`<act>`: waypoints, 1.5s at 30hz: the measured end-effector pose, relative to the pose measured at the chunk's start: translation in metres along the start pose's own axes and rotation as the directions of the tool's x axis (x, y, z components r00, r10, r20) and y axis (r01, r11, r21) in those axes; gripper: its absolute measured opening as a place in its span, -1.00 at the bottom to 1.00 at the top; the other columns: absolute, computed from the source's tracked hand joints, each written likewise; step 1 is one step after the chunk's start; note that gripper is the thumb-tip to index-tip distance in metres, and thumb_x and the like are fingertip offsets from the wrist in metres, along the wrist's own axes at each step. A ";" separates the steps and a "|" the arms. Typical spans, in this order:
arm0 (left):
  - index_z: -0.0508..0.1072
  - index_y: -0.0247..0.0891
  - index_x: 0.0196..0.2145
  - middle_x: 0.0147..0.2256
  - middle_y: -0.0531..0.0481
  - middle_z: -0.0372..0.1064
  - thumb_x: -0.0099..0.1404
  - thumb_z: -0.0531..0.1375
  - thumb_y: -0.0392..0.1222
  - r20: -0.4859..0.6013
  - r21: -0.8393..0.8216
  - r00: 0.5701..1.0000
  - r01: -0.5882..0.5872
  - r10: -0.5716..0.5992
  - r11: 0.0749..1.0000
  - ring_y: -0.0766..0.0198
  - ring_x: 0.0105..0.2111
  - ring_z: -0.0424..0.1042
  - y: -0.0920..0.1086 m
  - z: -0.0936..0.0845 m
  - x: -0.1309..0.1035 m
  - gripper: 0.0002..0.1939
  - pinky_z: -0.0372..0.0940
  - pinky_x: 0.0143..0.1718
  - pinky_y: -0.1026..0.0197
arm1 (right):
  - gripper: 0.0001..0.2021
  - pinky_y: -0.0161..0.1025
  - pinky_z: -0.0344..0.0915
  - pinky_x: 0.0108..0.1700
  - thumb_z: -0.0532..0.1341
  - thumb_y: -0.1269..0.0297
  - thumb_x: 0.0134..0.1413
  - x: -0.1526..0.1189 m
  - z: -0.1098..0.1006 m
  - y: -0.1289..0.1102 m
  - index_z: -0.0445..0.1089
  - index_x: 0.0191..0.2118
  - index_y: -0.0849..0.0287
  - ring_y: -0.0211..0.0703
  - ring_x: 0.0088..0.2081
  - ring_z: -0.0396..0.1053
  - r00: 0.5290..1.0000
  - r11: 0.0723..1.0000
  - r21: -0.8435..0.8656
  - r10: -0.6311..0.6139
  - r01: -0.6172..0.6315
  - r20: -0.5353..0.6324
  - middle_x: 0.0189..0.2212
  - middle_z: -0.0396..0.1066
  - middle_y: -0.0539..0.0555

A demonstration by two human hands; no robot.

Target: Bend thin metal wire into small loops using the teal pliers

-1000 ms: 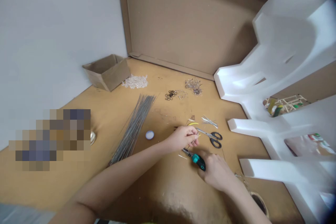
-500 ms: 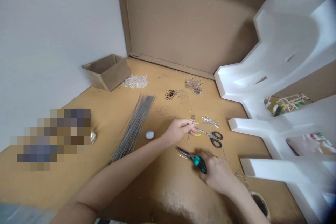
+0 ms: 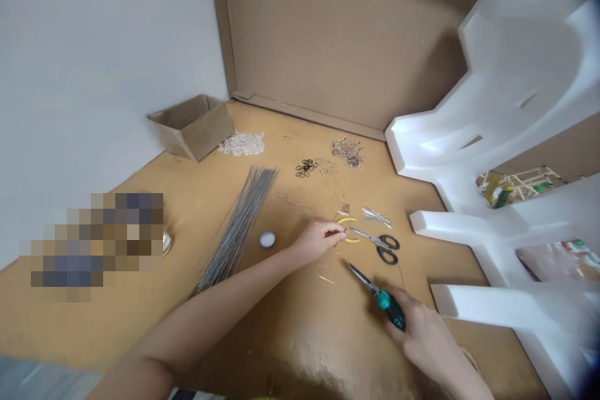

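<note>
My left hand [image 3: 321, 241] is closed in a pinch over the table, beside a yellow-handled tool [image 3: 347, 220]; what its fingertips hold is too small to name. My right hand [image 3: 416, 327] is wrapped round the black and teal handle of the pliers [image 3: 385, 301], whose jaws point up and left, apart from my left hand. Black-handled scissors [image 3: 388, 249] lie just right of my left hand. Thin short wires [image 3: 376, 216] lie behind the scissors. A long bundle of grey wires [image 3: 241, 222] rests left of my left hand, with a small blue-rimmed white lid [image 3: 267, 239] between.
An open cardboard box [image 3: 190, 128] stands at the back left near a pile of clear rings [image 3: 242, 144]. Black rings [image 3: 305, 167] and small metal pieces [image 3: 347, 152] lie at the back. White moulded structure [image 3: 464, 225] borders the right side.
My right hand has moved right and down with the pliers, away from my left hand. The thin wires seen at my left fingertips before no longer show clearly.
</note>
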State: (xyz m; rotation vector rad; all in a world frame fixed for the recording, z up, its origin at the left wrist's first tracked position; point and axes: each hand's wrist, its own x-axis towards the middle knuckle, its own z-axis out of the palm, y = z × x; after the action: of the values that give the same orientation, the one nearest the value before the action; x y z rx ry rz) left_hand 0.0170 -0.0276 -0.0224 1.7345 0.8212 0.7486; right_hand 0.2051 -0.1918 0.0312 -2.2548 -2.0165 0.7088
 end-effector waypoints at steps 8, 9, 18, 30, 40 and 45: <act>0.45 -0.38 -0.39 -0.47 -0.02 0.39 0.08 0.18 -0.11 0.258 -0.365 0.954 0.241 -0.151 0.899 0.36 -0.46 0.36 0.009 -0.006 0.001 -0.76 0.25 -0.38 0.31 | -0.69 -0.20 0.25 -0.24 0.06 0.25 -0.01 0.005 -0.011 0.007 0.29 -0.11 0.17 -0.03 -0.30 0.37 0.999 0.972 0.232 0.040 -0.036 -0.012 -0.30 0.43 0.09; 0.44 -0.38 -0.36 -0.46 -0.04 0.39 0.06 0.20 -0.10 0.345 -0.415 0.926 0.297 -0.153 0.860 0.36 -0.46 0.37 0.014 -0.009 0.000 -0.74 0.27 -0.39 0.30 | -0.71 -0.21 0.24 -0.25 0.06 0.24 0.00 0.007 -0.013 0.007 0.30 -0.14 0.19 -0.04 -0.31 0.36 1.000 0.959 0.282 0.031 -0.030 0.004 -0.33 0.42 0.08; 0.45 -0.33 -0.27 -0.48 -0.04 0.41 0.00 0.26 -0.06 0.616 -0.401 0.776 0.459 -0.137 0.793 0.38 -0.50 0.38 0.048 -0.024 -0.011 -0.64 0.28 -0.43 0.30 | -0.76 -0.17 0.22 -0.13 0.12 0.22 0.00 0.019 -0.035 -0.010 0.30 -0.21 0.23 -0.07 -0.24 0.32 0.965 0.757 0.653 -0.172 0.002 0.197 -0.33 0.38 0.09; 0.47 -0.33 -0.29 -0.50 -0.01 0.40 -0.01 0.27 -0.12 0.695 -0.352 0.703 0.514 -0.150 0.782 0.38 -0.51 0.39 0.054 -0.022 -0.015 -0.69 0.29 -0.44 0.30 | -0.73 -0.19 0.26 -0.22 0.13 0.23 -0.04 0.030 -0.047 -0.021 0.32 -0.20 0.23 -0.16 -0.31 0.34 0.893 0.647 0.758 -0.287 -0.085 0.346 -0.30 0.35 0.09; 0.48 -0.29 -0.29 -0.50 0.03 0.40 -0.01 0.28 -0.09 0.723 -0.356 0.679 0.526 -0.129 0.772 0.38 -0.51 0.40 0.053 -0.021 -0.016 -0.68 0.29 -0.44 0.31 | -0.81 -0.26 0.22 -0.28 0.14 0.28 -0.03 0.030 -0.049 -0.025 0.35 -0.26 0.21 -0.22 -0.36 0.32 0.888 0.633 0.773 -0.332 -0.041 0.318 -0.37 0.34 0.04; 0.48 -0.28 -0.29 -0.50 0.04 0.40 -0.01 0.28 -0.08 0.741 -0.346 0.660 0.527 -0.118 0.776 0.38 -0.51 0.40 0.052 -0.020 -0.016 -0.69 0.29 -0.43 0.31 | -0.82 -0.27 0.20 -0.32 0.13 0.28 -0.02 0.030 -0.048 -0.026 0.33 -0.26 0.22 -0.24 -0.40 0.30 0.891 0.648 0.761 -0.325 -0.035 0.318 -0.41 0.34 0.03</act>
State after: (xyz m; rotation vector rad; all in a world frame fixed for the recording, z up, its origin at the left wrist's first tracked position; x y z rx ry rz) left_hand 0.0011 -0.0423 0.0310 1.1329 0.3286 0.0090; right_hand 0.1994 -0.1460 0.0730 -1.4863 -1.5215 1.7562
